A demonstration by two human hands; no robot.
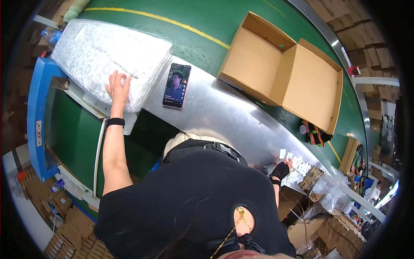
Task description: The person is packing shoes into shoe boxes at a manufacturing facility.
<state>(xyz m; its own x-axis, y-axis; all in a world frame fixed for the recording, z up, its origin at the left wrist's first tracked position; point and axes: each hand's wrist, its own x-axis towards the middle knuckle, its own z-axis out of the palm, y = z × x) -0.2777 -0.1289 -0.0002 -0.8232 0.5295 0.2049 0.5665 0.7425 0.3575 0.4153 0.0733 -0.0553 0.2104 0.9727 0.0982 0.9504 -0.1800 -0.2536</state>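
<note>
Though aslant, plastic stack [103,49] longest sideways.

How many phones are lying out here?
1: the phone lies screen-up on the metal table, just right of the white patterned plastic stack that the left hand touches. Others could be hidden.
</note>
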